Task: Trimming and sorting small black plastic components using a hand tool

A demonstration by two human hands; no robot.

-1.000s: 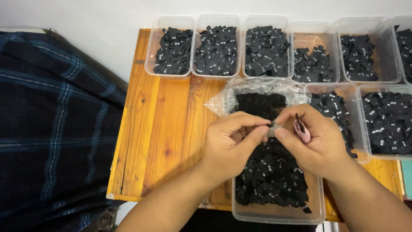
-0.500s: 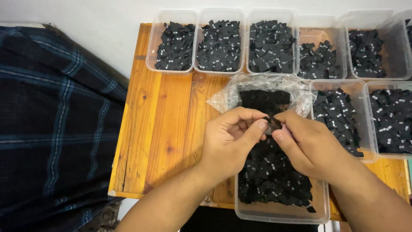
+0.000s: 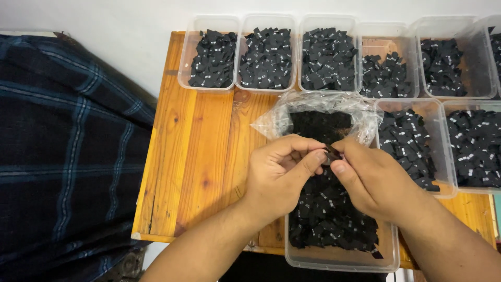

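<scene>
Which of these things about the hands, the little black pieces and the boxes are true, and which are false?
1. Both hands, left hand and right hand, pinch one small black label together. True.
2. The table is made of glass. False: it is orange-brown wood.
3. The clear tubs are full of red buttons. False: they hold black labels.
4. A crinkly clear plastic bag lies just behind the hands. True.
5. A dark checked cloth lies left of the table. True.
</scene>
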